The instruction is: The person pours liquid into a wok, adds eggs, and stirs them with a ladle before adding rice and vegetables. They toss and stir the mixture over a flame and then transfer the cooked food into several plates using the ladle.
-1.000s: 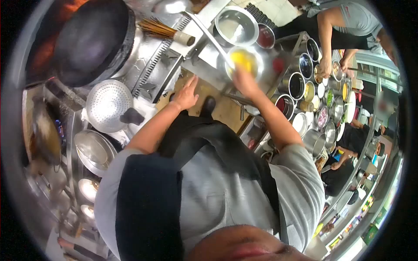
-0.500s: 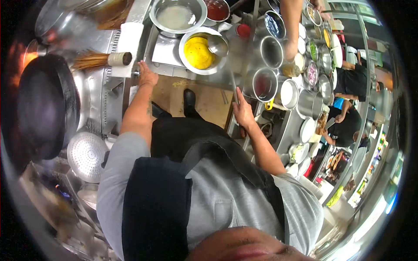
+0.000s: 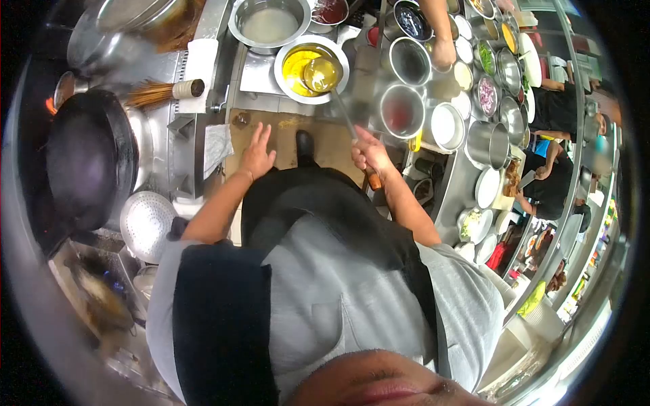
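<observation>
My right hand [image 3: 372,154] is wrapped round the handle of a long metal ladle [image 3: 321,74] with a wooden end. The ladle's head rests in a wide bowl [image 3: 279,73] and holds clear yellow liquid; more of that liquid is around it. My left hand [image 3: 257,157] hangs over the floor beside the stove edge, fingers spread and nothing in them. Near it, a pale cloth [image 3: 217,147] lies over the edge. A bamboo brush [image 3: 152,93] lies on the stove top against a folded white cloth [image 3: 201,68].
At the left sit a large black wok [image 3: 81,159] and a perforated strainer [image 3: 147,227]. A basin [image 3: 267,27] of cloudy liquid stands behind the bowl. Another person's hand [image 3: 443,54] reaches among metal pots [image 3: 401,111] on the right counter. Further right, people in black work.
My left hand has drawn back from the stove edge, fingers spreading. The ladle's head has moved down and left into the bowl and now holds yellow liquid.
</observation>
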Demonstrator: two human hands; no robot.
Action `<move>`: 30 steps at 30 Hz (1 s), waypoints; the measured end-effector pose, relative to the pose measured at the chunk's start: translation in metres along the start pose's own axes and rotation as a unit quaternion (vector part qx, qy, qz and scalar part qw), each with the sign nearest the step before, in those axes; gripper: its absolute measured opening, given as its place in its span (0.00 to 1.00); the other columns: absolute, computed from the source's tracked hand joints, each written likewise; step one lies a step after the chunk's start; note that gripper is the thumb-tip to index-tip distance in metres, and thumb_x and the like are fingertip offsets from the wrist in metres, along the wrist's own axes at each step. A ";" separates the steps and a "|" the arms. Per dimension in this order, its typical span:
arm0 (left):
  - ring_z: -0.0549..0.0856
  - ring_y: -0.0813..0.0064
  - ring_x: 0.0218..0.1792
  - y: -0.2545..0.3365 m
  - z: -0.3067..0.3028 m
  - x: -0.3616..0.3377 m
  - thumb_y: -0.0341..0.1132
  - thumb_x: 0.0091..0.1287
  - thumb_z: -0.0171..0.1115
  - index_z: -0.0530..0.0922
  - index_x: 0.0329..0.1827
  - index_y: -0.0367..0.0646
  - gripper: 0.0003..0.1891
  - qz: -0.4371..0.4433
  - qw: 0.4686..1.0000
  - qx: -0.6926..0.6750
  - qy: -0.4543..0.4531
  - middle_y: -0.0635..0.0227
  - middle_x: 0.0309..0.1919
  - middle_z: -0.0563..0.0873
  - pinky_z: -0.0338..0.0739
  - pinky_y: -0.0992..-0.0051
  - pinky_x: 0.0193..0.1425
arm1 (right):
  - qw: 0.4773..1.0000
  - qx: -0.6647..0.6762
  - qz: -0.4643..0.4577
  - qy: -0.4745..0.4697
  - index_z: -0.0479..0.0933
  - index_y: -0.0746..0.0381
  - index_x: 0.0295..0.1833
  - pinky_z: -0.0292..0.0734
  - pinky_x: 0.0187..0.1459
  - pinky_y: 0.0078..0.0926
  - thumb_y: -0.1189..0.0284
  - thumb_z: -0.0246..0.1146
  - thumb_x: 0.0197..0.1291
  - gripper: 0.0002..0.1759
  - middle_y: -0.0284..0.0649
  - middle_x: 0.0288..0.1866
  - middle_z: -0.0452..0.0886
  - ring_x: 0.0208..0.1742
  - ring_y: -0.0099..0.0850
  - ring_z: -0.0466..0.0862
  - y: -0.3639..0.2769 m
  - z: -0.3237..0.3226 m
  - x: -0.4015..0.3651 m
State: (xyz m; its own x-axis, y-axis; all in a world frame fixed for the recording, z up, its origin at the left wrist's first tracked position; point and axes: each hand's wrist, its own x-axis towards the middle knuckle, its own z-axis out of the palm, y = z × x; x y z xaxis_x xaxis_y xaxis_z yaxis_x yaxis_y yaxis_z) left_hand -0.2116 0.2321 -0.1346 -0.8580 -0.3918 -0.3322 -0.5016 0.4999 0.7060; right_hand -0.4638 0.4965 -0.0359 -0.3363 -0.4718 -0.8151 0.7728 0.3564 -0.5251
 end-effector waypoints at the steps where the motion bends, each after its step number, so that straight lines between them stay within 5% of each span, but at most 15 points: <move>1: 0.65 0.45 0.80 0.005 0.003 -0.019 0.34 0.66 0.68 0.58 0.85 0.44 0.44 -0.001 1.000 0.003 0.003 0.47 0.85 0.53 0.67 0.55 0.81 | 0.999 0.046 0.011 -0.017 0.45 0.51 0.89 0.61 0.18 0.21 0.76 0.56 0.76 0.42 0.29 0.26 0.67 0.20 0.20 0.66 -0.003 -0.002 -0.003; 3: 0.73 0.46 0.75 0.007 0.012 -0.044 0.34 0.65 0.70 0.59 0.85 0.45 0.44 -0.019 0.999 -0.041 0.022 0.48 0.84 0.56 0.77 0.56 0.72 | 0.999 0.045 0.009 -0.026 0.45 0.51 0.89 0.61 0.19 0.21 0.76 0.56 0.77 0.42 0.30 0.26 0.67 0.20 0.20 0.65 -0.011 -0.001 -0.012; 5: 0.75 0.47 0.72 0.006 0.013 -0.063 0.35 0.65 0.71 0.60 0.84 0.44 0.44 -0.038 0.995 -0.084 0.034 0.48 0.82 0.60 0.80 0.57 0.67 | 0.995 0.094 0.017 -0.032 0.57 0.48 0.84 0.60 0.19 0.18 0.76 0.58 0.75 0.36 0.34 0.30 0.69 0.21 0.21 0.66 -0.013 -0.007 -0.017; 9: 0.80 0.51 0.65 -0.001 0.004 -0.081 0.37 0.64 0.72 0.62 0.83 0.43 0.43 -0.103 0.990 -0.077 0.059 0.50 0.78 0.68 0.85 0.63 0.58 | 0.994 0.085 0.020 -0.068 0.48 0.49 0.88 0.61 0.19 0.20 0.75 0.54 0.78 0.39 0.32 0.29 0.70 0.20 0.20 0.66 -0.027 -0.010 -0.019; 16: 0.73 0.49 0.74 -0.022 -0.022 -0.101 0.37 0.62 0.72 0.68 0.79 0.42 0.40 -0.087 0.977 -0.057 0.185 0.50 0.75 0.70 0.73 0.59 0.75 | 0.997 0.066 0.005 -0.047 0.48 0.47 0.87 0.64 0.19 0.19 0.76 0.56 0.76 0.41 0.34 0.31 0.72 0.21 0.20 0.68 -0.031 -0.011 -0.019; 25: 0.75 0.49 0.72 -0.035 -0.043 -0.118 0.35 0.66 0.69 0.69 0.77 0.41 0.35 -0.084 0.966 -0.109 0.219 0.51 0.74 0.73 0.74 0.60 0.74 | 0.994 -0.026 -0.039 -0.098 0.56 0.57 0.84 0.57 0.18 0.20 0.73 0.61 0.75 0.37 0.29 0.26 0.70 0.19 0.21 0.66 -0.048 0.000 -0.029; 27: 0.76 0.49 0.71 -0.025 -0.059 -0.120 0.35 0.67 0.68 0.71 0.76 0.42 0.33 -0.074 0.950 -0.051 0.299 0.52 0.71 0.76 0.74 0.59 0.74 | 0.992 -0.075 -0.037 -0.092 0.59 0.57 0.83 0.57 0.17 0.19 0.72 0.58 0.76 0.33 0.29 0.23 0.67 0.17 0.20 0.64 -0.058 0.022 -0.038; 28: 0.76 0.50 0.71 -0.013 -0.078 -0.124 0.35 0.67 0.67 0.72 0.75 0.42 0.31 -0.083 0.935 -0.053 0.340 0.52 0.71 0.77 0.74 0.59 0.74 | 0.979 -0.072 -0.025 -0.188 0.57 0.56 0.85 0.55 0.16 0.19 0.73 0.55 0.77 0.34 0.28 0.21 0.66 0.16 0.20 0.63 -0.070 0.035 -0.042; 30: 0.78 0.51 0.70 -0.007 -0.117 -0.132 0.35 0.68 0.66 0.77 0.71 0.42 0.27 -0.089 0.895 -0.030 0.436 0.53 0.68 0.79 0.74 0.58 0.73 | 0.974 -0.093 -0.010 -0.205 0.56 0.56 0.85 0.55 0.14 0.18 0.75 0.54 0.76 0.35 0.29 0.21 0.65 0.15 0.20 0.62 -0.086 0.070 -0.055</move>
State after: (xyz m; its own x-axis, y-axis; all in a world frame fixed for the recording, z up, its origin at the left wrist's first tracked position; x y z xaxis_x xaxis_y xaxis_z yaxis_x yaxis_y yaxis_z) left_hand -0.0823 0.1900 -0.0225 -0.3397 -0.9281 0.1522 -0.5927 0.3369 0.7316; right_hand -0.4736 0.4352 0.0710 -0.0776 -0.7497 -0.6572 0.6437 0.4657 -0.6073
